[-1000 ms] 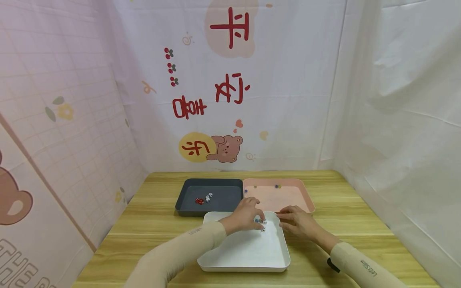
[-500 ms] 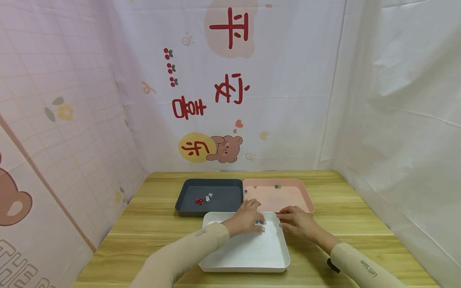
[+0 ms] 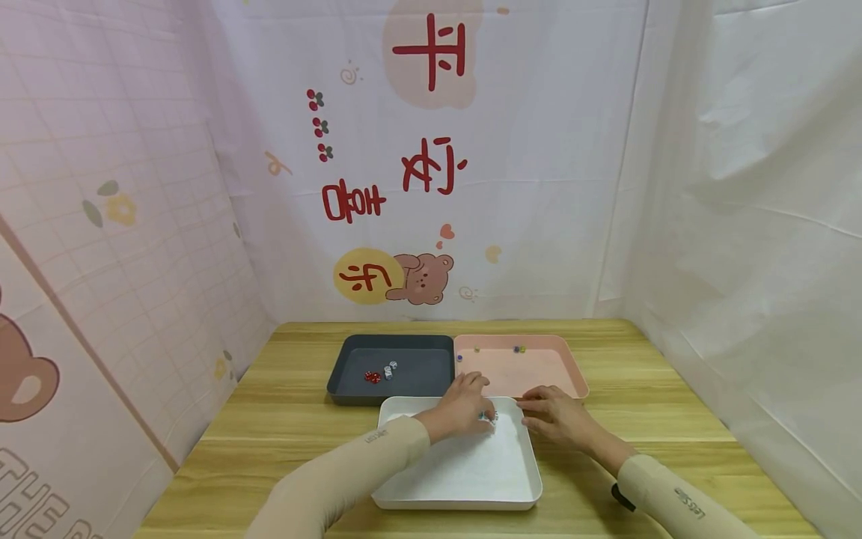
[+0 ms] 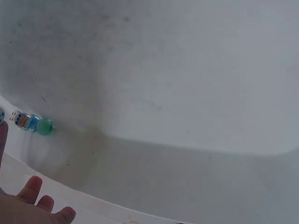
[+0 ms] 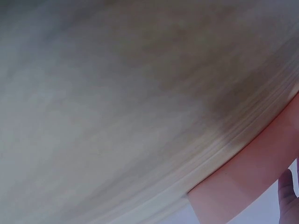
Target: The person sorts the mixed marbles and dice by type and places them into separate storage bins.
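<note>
My left hand (image 3: pixel 463 406) reaches into the far right part of the white tray (image 3: pixel 465 479), its thumb and fingers curled together low over the floor. In the left wrist view a white die (image 4: pixel 2 115) sits right against a fingertip, cut by the frame edge. Beside it a dotted white die (image 4: pixel 17 117), a clear blue piece (image 4: pixel 32 122) and a round green piece (image 4: pixel 44 127) lie in a row. My right hand (image 3: pixel 557 415) rests at the white tray's right rim near the far corner, fingers extended and holding nothing.
Behind stands a dark grey tray (image 3: pixel 417 385) with red dice (image 3: pixel 373 377) and white dice (image 3: pixel 388 372). Next to it, a pink tray (image 3: pixel 512 374) bears several small pieces, including a blue one (image 3: pixel 460 358). All trays stand on a wooden table (image 3: pixel 269 419), with a curtain behind.
My left hand has shifted slightly right, and its thumb and fingers have closed in. The nearer white die, visible earlier by the thumb, is now hidden in the head view. The right hand stays put.
</note>
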Demonstrator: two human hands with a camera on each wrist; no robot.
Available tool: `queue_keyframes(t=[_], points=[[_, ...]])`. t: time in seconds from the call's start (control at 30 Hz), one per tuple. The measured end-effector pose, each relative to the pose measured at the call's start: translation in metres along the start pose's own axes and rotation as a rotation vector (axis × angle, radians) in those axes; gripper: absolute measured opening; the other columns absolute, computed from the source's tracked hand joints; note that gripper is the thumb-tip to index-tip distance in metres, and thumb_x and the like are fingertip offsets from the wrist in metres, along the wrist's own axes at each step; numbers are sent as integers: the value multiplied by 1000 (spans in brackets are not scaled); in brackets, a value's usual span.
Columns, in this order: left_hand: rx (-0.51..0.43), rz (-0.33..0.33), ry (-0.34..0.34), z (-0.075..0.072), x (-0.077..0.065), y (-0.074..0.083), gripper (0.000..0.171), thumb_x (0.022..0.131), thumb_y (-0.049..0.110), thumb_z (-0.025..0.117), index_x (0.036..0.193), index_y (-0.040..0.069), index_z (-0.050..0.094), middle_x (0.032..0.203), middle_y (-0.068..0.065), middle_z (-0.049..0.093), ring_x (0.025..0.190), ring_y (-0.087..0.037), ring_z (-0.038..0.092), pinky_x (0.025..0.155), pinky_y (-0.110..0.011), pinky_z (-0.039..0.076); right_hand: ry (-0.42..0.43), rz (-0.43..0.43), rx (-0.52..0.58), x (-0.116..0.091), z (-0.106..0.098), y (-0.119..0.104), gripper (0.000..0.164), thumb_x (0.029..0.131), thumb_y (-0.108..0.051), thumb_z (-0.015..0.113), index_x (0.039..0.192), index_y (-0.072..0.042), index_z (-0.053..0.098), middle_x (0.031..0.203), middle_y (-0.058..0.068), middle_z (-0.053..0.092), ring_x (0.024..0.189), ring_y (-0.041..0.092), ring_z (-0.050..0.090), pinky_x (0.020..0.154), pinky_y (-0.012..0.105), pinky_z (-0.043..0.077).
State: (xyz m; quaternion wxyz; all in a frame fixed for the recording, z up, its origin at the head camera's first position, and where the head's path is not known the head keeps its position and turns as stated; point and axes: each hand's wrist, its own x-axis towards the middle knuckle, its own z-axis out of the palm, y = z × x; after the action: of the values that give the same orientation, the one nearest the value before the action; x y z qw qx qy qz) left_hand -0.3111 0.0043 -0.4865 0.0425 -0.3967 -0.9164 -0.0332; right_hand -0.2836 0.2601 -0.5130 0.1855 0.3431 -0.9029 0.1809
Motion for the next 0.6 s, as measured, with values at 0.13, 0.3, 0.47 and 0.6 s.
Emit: queue_keyframes(t=[0.13,0.3,0.47,0.6], points=[[-17,-22,-2,-6,0,-4,12,89,43,73,97,35,76,147,-6,45,143,-27,29,117,-49,23,-22,12,1,0,-1,-1,32,91,-26,73,116,-7,75,117,4,64,106,28,60,82,46,53],[-14,-32,20,-17,2,-13,13,91,42,70,100,34,76,147,-8,44,143,-27,30,117,-48,22,-33,11,0,0,-3,-1,32,92,-28,72,116,-7,75,116,4,64,105,28,60,83,46,53],[-24,-80,42,-31,3,-24,13,91,40,70,100,32,76,145,-7,45,141,-26,31,117,-51,22,-26,10,3,0,-2,-1,31,91,-27,73,116,-7,75,116,5,64,105,27,59,83,46,52],[-65,-154,69,-39,3,-37,11,90,37,72,97,30,76,145,-8,46,141,-26,31,118,-52,20,-18,2,-3,0,0,-1,31,91,-25,73,115,-7,75,116,5,65,106,27,59,83,46,52]])
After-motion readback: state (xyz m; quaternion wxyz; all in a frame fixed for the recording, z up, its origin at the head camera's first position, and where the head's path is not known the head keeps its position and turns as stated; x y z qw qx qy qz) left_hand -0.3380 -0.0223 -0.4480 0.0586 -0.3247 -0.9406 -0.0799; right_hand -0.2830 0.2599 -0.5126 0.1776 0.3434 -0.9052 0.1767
